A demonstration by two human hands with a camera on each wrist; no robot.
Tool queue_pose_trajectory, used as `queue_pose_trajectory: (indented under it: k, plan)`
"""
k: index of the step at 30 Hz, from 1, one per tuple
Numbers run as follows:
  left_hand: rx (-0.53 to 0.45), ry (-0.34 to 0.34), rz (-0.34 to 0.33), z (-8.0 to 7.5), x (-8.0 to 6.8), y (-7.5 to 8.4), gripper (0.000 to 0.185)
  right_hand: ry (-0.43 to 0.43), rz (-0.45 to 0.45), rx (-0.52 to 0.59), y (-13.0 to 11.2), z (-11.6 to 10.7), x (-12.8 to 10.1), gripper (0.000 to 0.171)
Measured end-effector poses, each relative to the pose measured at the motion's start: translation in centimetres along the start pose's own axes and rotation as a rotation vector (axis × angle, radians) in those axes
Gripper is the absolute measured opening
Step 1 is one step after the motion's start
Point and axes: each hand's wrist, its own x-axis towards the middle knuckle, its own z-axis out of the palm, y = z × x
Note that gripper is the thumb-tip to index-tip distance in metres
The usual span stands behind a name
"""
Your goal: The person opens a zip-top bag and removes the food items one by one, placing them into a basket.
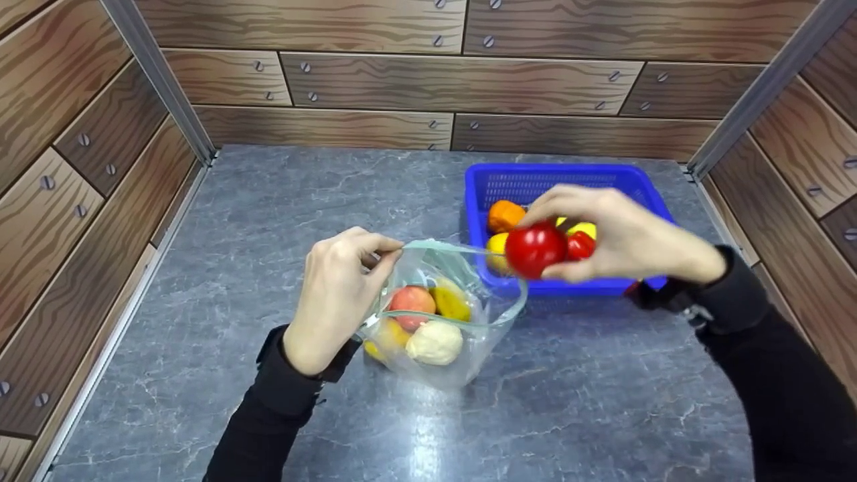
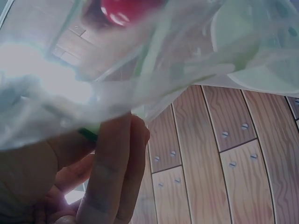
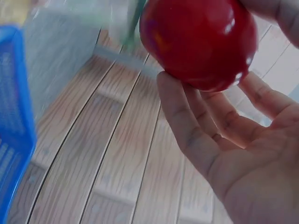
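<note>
My left hand pinches the left rim of a clear plastic bag with a pale green edge, holding its mouth apart. Through the plastic show a pinkish-red round fruit, a yellow-green fruit, a cream-coloured lumpy piece and something yellow. My right hand grips a shiny round red fruit between thumb and fingers, just right of the bag's mouth. In the right wrist view, the fingertips press against the red fruit's underside.
Behind and below my right hand stands a blue plastic basket. It holds an orange piece, yellow pieces and a smaller red piece. Wood-patterned panels enclose the grey marbled table at the back and both sides.
</note>
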Motion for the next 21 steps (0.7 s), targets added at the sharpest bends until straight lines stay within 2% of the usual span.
queue_pose_trajectory:
  k: [3,6,12,21]
  plan:
    - [0.006,-0.002,-0.005,0.0,0.0,0.0,0.007,0.028,0.071,-0.030,2.3,-0.6,-0.1,0.056]
    - [0.007,-0.004,-0.007,-0.1,0.1,0.0,0.007,0.021,0.167,-0.061,4.7,-0.5,-0.1,0.051]
    - [0.007,0.004,-0.014,-0.2,0.1,0.0,0.007,-0.091,0.346,-0.081,9.1,1.2,0.7,0.047]
    - [0.007,0.002,-0.016,-0.2,0.1,0.0,0.007,-0.234,0.443,-0.133,14.4,4.3,2.0,0.052]
